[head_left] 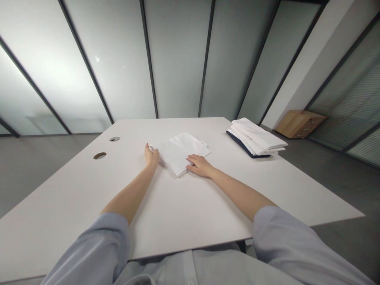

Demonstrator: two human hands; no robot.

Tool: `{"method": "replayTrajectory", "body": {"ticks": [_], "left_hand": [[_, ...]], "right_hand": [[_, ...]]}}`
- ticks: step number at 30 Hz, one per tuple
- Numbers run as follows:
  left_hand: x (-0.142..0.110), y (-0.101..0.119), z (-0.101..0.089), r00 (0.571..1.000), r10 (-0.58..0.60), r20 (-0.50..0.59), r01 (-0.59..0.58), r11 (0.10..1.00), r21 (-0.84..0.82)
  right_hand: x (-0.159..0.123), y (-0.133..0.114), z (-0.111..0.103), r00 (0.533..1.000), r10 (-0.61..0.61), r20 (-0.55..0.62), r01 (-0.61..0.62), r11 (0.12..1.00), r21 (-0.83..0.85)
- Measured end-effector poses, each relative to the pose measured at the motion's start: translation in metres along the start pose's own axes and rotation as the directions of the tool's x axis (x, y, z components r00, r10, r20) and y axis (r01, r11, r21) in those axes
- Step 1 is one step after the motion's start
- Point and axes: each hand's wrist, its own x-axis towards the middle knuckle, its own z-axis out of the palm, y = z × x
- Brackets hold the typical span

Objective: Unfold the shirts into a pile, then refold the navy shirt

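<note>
A folded white cloth lies near the middle of the white table. My left hand is at the cloth's left corner, its fingers curled around the fabric edge. Flat on the cloth's near right edge lies my right hand, fingers stretched out and pressing down. Both forearms reach forward from light blue sleeves.
A stack of folded white cloths with a dark one beneath sits at the table's far right. Two round cable holes are at the left. A wooden cabinet stands on the floor at the right. Frosted glass walls are behind the table.
</note>
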Motion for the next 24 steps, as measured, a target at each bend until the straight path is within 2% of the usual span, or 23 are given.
{"method": "replayTrajectory", "body": {"ticks": [2, 3, 4, 5, 6, 8, 10, 12, 15, 18, 20, 22, 24], "left_hand": [[0.001, -0.005, -0.007, 0.997, -0.010, -0.076, 0.012, 1.000, 0.021], [0.000, -0.005, -0.009, 0.999, 0.019, -0.042, -0.019, 1.000, 0.000], [-0.002, -0.003, -0.010, 0.993, 0.099, 0.064, -0.100, 0.995, 0.006], [-0.004, 0.000, -0.009, 0.964, 0.182, 0.192, -0.189, 0.982, 0.018], [-0.007, 0.004, -0.008, 0.918, 0.248, 0.309, -0.271, 0.962, 0.031], [-0.014, 0.011, -0.006, 0.826, 0.328, 0.458, -0.400, 0.914, 0.067], [-0.020, 0.018, -0.006, 0.781, 0.365, 0.507, -0.476, 0.873, 0.106], [-0.025, 0.024, -0.009, 0.764, 0.399, 0.506, -0.529, 0.837, 0.138], [-0.028, 0.033, -0.014, 0.748, 0.464, 0.474, -0.595, 0.785, 0.170], [-0.030, 0.042, -0.016, 0.746, 0.481, 0.460, -0.614, 0.764, 0.197], [-0.031, 0.046, -0.014, 0.758, 0.461, 0.462, -0.596, 0.777, 0.202], [-0.031, 0.048, -0.010, 0.790, 0.430, 0.436, -0.533, 0.834, 0.142], [-0.028, 0.047, -0.006, 0.858, 0.363, 0.363, -0.380, 0.925, -0.027]], "right_hand": [[0.000, -0.002, 0.001, 1.000, 0.007, 0.007, -0.006, 0.999, -0.036], [0.001, -0.003, 0.000, 1.000, 0.008, 0.009, -0.008, 0.999, -0.049], [0.001, -0.005, -0.001, 1.000, 0.011, 0.010, -0.010, 0.998, -0.060], [0.002, -0.006, -0.003, 1.000, 0.017, 0.009, -0.016, 0.997, -0.070], [0.002, -0.006, -0.005, 1.000, 0.027, 0.004, -0.026, 0.996, -0.080], [0.002, -0.006, -0.009, 0.998, 0.061, -0.018, -0.062, 0.994, -0.095], [0.002, -0.005, -0.014, 0.994, 0.101, -0.043, -0.105, 0.989, -0.100], [0.002, -0.003, -0.017, 0.990, 0.125, -0.061, -0.130, 0.987, -0.092], [0.001, 0.001, -0.019, 0.986, 0.143, -0.087, -0.148, 0.987, -0.057], [0.002, 0.004, -0.016, 0.978, 0.163, -0.129, -0.166, 0.986, -0.016], [0.003, 0.006, -0.014, 0.963, 0.163, -0.216, -0.166, 0.986, 0.005], [0.004, 0.008, -0.013, 0.907, 0.171, -0.384, -0.182, 0.983, 0.010], [0.003, 0.011, -0.014, 0.809, 0.171, -0.562, -0.206, 0.979, 0.001]]}}
